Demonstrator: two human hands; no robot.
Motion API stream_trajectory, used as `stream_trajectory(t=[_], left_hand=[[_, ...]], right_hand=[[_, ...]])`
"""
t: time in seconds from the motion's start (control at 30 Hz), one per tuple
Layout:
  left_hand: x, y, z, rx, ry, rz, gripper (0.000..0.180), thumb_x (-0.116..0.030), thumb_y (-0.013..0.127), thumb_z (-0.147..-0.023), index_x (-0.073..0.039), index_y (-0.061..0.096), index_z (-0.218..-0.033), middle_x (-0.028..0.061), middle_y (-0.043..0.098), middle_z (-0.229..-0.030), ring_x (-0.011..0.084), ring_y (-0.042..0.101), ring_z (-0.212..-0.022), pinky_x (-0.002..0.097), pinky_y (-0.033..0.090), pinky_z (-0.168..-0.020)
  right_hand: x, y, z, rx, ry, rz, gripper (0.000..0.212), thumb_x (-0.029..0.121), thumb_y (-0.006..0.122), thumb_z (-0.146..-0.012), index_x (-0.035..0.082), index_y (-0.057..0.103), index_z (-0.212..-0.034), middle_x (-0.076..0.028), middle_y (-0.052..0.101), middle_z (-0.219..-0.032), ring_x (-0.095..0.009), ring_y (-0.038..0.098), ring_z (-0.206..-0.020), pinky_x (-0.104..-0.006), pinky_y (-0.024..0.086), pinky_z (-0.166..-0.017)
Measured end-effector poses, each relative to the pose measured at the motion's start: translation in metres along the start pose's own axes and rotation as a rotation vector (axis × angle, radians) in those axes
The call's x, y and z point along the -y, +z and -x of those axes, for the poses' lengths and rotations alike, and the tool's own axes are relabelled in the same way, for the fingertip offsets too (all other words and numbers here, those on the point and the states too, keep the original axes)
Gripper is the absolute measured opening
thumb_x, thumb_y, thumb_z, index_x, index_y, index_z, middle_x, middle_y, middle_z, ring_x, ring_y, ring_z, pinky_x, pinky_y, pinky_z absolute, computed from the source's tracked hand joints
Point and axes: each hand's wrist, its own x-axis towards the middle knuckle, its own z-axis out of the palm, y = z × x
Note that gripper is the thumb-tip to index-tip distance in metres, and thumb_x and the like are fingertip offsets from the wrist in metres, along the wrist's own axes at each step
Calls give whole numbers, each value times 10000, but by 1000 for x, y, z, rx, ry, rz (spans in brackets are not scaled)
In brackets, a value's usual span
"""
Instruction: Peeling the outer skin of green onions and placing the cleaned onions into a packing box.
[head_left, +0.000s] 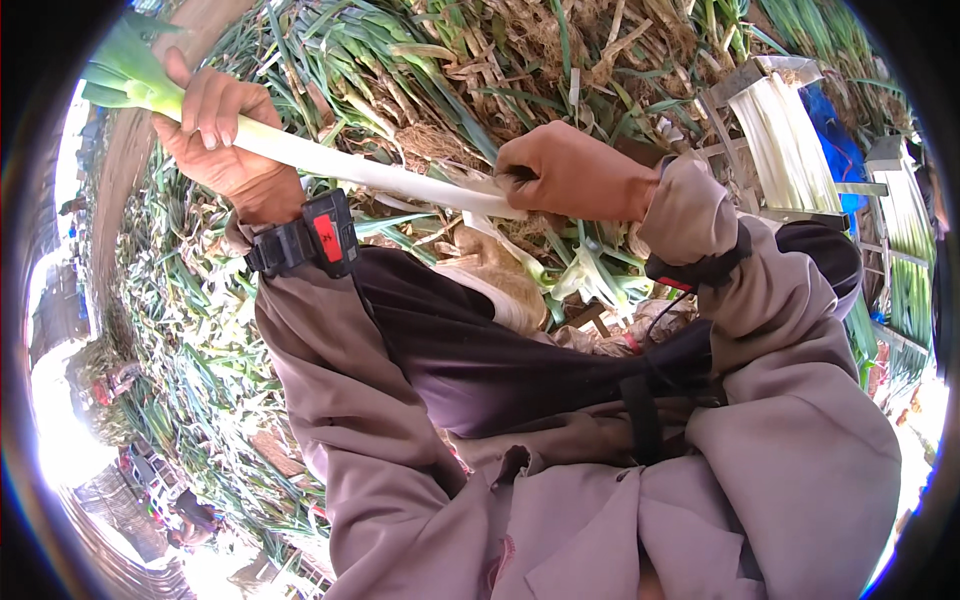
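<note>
A long leek (370, 177) stretches across in front of me, its white shaft running to the right and its green top at the upper left. My left hand (228, 135) is closed around it just below the leaves. At the root end, my right hand (585, 172) is curled into a fist, touching or very close to the shaft. What its fingers hold is hidden from view. Pale loose leaf pieces (595, 280) lie beneath the right hand, by my dark-covered lap.
Unpeeled leeks with dry roots (470, 85) are heaped ahead. Cut green leaves (190, 330) cover the ground at left. To the right, a rack (745, 80) holds a bundle of white leeks (785, 140), with another bundle (908, 250) beyond. Blue plastic (835, 135) shows between them.
</note>
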Motion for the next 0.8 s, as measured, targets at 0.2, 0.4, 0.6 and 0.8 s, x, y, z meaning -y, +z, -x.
stream_trajectory(t=[0.2,0.4,0.6,0.8], left_hand=[[14,7,-8,-9,5,57,615,-139,744,-1103,164,531,-1594,-26,562,-759,86,525,-604,259,520,-580],[-20,-6,-5,-299,141,-171,470,-438,653,-1161,9,744,-1271,-9,599,-794,123,556,-658,338,527,-619],[27,14,-18,-668,416,-306,330,-358,565,-1240,-70,666,-1116,60,692,-858,181,702,-743,358,644,-735],[133,67,-20,-918,112,-343,341,-373,624,-1237,-42,692,-1194,106,783,-1041,285,771,-1030,477,631,-1042]], right_hand=[[-82,-7,-21,322,378,-581,131,48,735,-1022,-25,830,-1076,-48,736,-742,-156,696,-593,-331,572,-548],[-204,89,21,317,97,618,294,223,815,-1004,42,850,-1233,-185,847,-1155,-397,827,-1022,-524,667,-893],[-48,25,-37,1,-49,-375,492,337,829,-1104,28,724,-1472,-144,770,-1334,-279,791,-1060,-408,654,-804],[42,-23,-77,-463,-448,-1171,417,272,813,-1146,37,731,-1481,-78,808,-1345,-191,794,-1141,-323,631,-867]])
